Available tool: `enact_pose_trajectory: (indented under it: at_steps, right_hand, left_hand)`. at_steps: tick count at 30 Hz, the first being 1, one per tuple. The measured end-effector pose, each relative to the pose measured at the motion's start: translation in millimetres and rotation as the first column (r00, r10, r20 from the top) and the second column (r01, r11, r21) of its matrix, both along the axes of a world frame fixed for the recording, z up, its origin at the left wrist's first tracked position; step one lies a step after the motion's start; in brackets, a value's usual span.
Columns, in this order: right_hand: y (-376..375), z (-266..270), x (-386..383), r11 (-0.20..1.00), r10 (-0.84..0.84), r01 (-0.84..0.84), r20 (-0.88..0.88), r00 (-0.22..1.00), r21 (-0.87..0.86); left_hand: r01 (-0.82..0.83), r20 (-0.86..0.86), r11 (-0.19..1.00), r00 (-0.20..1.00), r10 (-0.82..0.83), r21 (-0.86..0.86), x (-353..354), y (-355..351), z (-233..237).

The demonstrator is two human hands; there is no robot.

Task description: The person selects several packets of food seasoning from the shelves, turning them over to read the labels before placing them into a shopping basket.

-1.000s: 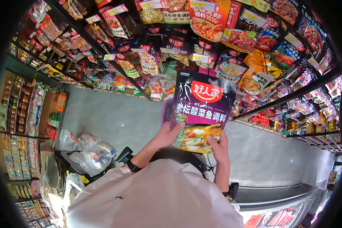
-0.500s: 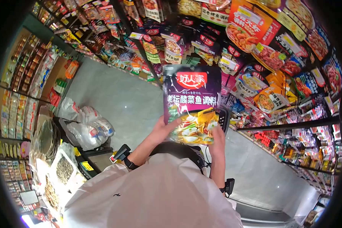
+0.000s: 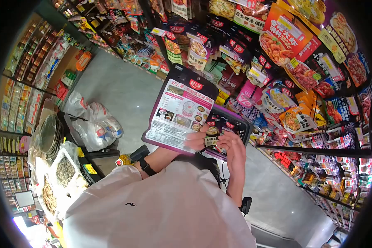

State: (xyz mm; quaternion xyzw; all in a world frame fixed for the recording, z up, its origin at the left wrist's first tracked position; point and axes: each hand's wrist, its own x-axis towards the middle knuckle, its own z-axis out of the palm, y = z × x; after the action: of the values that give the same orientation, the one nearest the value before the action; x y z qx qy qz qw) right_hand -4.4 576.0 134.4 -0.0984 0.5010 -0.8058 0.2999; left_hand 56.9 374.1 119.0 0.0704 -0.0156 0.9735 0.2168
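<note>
My left hand point(image 3: 196, 141) grips a large seasoning packet point(image 3: 182, 111) by its lower right part. The fingers lie over the printed side, and the thumb is hidden. The packet is tilted, with its white, text-covered back toward me and dark top edge away. My right hand point(image 3: 234, 152) is off the packet, just right of it, with loosely bent fingers apart and nothing visible in them. Below the hands stands a dark basket point(image 3: 249, 129), partly covered by the packet. Smaller dark seasoning packets point(image 3: 226, 125) show inside it.
Shelves of hanging seasoning packets point(image 3: 279, 35) rise ahead and to the right. On the left, plastic-wrapped bags point(image 3: 97, 132) sit on a dark stand, near open bags of dried goods point(image 3: 65, 171). Grey floor point(image 3: 128, 91) runs between the displays.
The packet has turned from its colourful front to its white back and tilted, shifting slightly left. My right hand has let go of it. The basket's contents now show more.
</note>
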Motion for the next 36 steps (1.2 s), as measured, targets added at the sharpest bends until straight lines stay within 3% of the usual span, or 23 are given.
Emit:
enact_pose_trajectory:
  at_steps: [9,10,11,16,19,20,23,24,27,28,31,32,35,36]
  right_hand:
    - [28,-11,1,0.991,-0.136,0.136,0.114,0.984,0.007]
    - [38,-13,-4,0.988,-0.153,0.155,0.127,0.980,-0.007]
    - [49,-14,-10,0.971,-0.236,0.239,0.119,0.964,-0.008]
    - [99,-11,-33,0.836,-0.548,0.549,0.082,0.833,0.005]
    - [117,-20,-36,0.825,-0.566,0.563,0.078,0.821,0.050]
    - [118,-21,-34,0.822,-0.570,0.564,0.103,0.815,0.078]
    - [124,-31,-29,0.826,-0.554,0.531,0.099,0.827,0.190]
    - [125,-34,-27,0.814,-0.570,0.543,0.104,0.815,0.208]
    - [126,-39,-17,0.786,-0.606,0.567,0.123,0.786,0.247]
    - [125,-39,-13,0.786,-0.608,0.568,0.133,0.783,0.245]
    - [129,-41,-2,0.787,-0.600,0.550,0.138,0.788,0.281]
    - [133,-41,2,0.784,-0.597,0.542,0.127,0.792,0.304]
    - [145,-38,11,0.734,-0.645,0.578,0.100,0.757,0.357]
    - [149,-38,13,0.714,-0.669,0.601,0.095,0.738,0.359]
  left_hand:
    - [0.100,0.178,0.987,0.976,-0.122,0.127,-20,6,-76]
    - [-0.015,0.187,0.981,0.981,0.051,-0.192,-25,5,-20]
    - [-0.020,0.141,0.976,0.989,0.051,-0.216,-28,-3,-39]
    - [0.004,0.440,0.931,0.882,0.169,-0.365,-38,-20,-84]
    - [0.105,0.397,0.640,0.856,0.331,-0.761,-43,-26,-108]
    - [0.159,0.404,0.588,0.860,0.312,-0.793,-40,-24,-110]
    - [0.362,0.468,0.298,0.712,0.523,-0.883,-39,-10,-124]
    - [0.176,0.333,0.313,0.747,0.575,-0.933,-27,-27,-202]
    - [0.077,-0.032,-0.204,0.875,0.483,-0.976,-28,-16,-204]
    - [0.076,-0.026,-0.206,0.894,0.448,-0.976,-30,-15,-223]
    - [0.290,0.186,-0.238,0.906,0.380,-0.927,-48,0,-224]
    - [0.251,0.153,-0.212,0.906,0.394,-0.944,-53,5,-224]
    - [0.310,0.274,-0.243,0.947,0.170,-0.919,-67,6,-217]
    - [0.343,0.325,-0.152,0.937,0.130,-0.927,-71,7,-210]
